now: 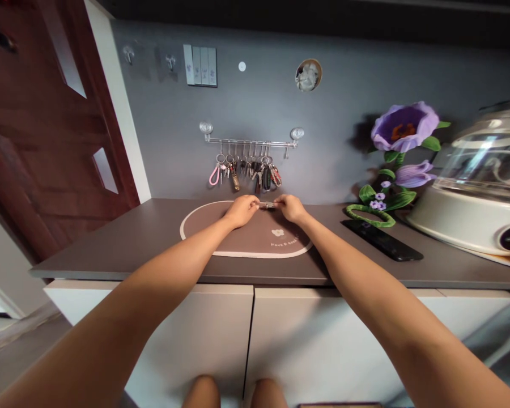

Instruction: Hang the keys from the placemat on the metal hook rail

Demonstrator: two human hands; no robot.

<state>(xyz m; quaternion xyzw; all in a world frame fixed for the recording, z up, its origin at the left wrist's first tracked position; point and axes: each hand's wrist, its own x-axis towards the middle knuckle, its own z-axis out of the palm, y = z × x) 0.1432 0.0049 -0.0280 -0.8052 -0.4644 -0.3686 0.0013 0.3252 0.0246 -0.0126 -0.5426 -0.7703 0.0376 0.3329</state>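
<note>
My left hand [243,211] and my right hand [290,207] are over the back part of a brown oval mat [246,238] with a pale rim. Between them they pinch a small slim object with a shiny metallic middle [267,205], one end in each hand. It lies roughly level, and its ends are hidden by my fingers, so its exact kind does not show. Just behind my hands, several bunches of keys [250,167] hang from a clear hook rail [253,143] on the grey wall.
On the right of the counter [123,238] lie a black phone [382,241] and a purple plush flower [403,130] with a green ring base. A white appliance with a clear dome [484,181] stands farther right. White cabinet doors [204,334] are below, a wooden door [46,113] at left.
</note>
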